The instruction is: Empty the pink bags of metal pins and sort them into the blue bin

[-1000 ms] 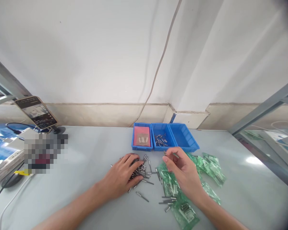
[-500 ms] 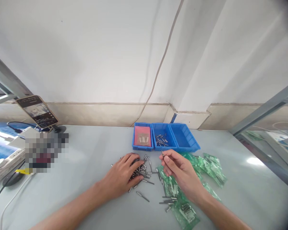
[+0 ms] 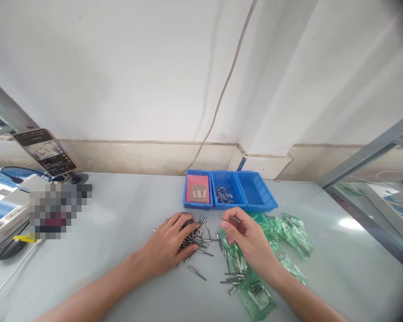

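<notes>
My left hand [image 3: 166, 241] lies palm down over a pile of slim metal pins [image 3: 196, 235], fingers curved and apart; its palm hides part of the pile. Between thumb and forefinger, my right hand [image 3: 248, 237] pinches a small metal pin [image 3: 221, 218], held just above the table in front of the blue bins. Only the tip of that pin shows. A loose pin [image 3: 197, 273] lies nearer to me. Beneath and beside my right hand are green plastic bags [image 3: 293, 232], with more pins in and around them.
Three joined blue bins stand behind my hands. The left bin [image 3: 197, 206] holds a pink packet, the middle bin [image 3: 229, 207] several pins, and the right bin [image 3: 257, 190] shows its bare floor. At left are a phone on a stand [image 3: 45, 152], cables and a power strip [image 3: 10, 219].
My right hand has moved slightly left with the pin, and the pin's tilt has changed a little. My left hand stays on the pile. The whole view has shifted slightly.
</notes>
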